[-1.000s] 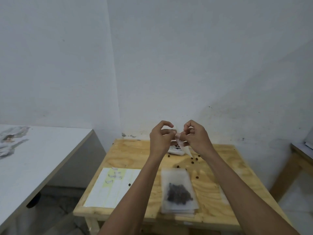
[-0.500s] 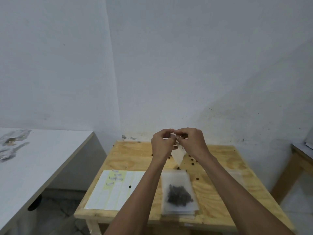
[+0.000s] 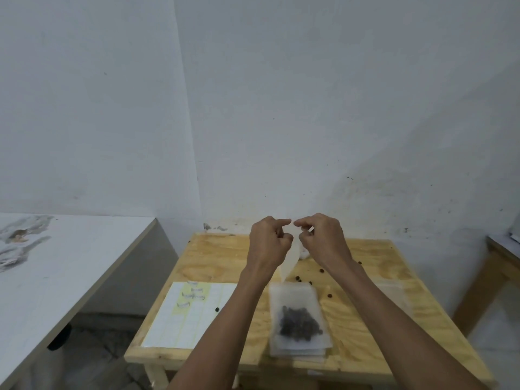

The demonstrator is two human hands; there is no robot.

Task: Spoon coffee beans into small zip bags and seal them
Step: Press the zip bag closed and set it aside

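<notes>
My left hand [image 3: 268, 243] and my right hand [image 3: 320, 240] are raised side by side above the far part of the wooden table [image 3: 365, 319]. Between them hangs a small clear zip bag [image 3: 291, 257], pinched at its top edge by the fingers of both hands. It looks empty. Below, a stack of clear zip bags [image 3: 298, 319] lies flat on the table with a pile of dark coffee beans [image 3: 299, 323] on it. Several loose beans [image 3: 309, 280] are scattered on the wood behind the stack. No spoon is visible.
A white lined sheet [image 3: 185, 316] with a yellow strip lies at the table's left, one bean on it. Something white and crumpled [image 3: 304, 253] sits behind my right hand. A white table [image 3: 50, 277] stands at left, a wooden table's edge [image 3: 498, 249] at right.
Both hands have stayed together at the bag's top while the view shifted slightly. The bag now hangs longer below my fingers, and my index fingertips point toward each other.
</notes>
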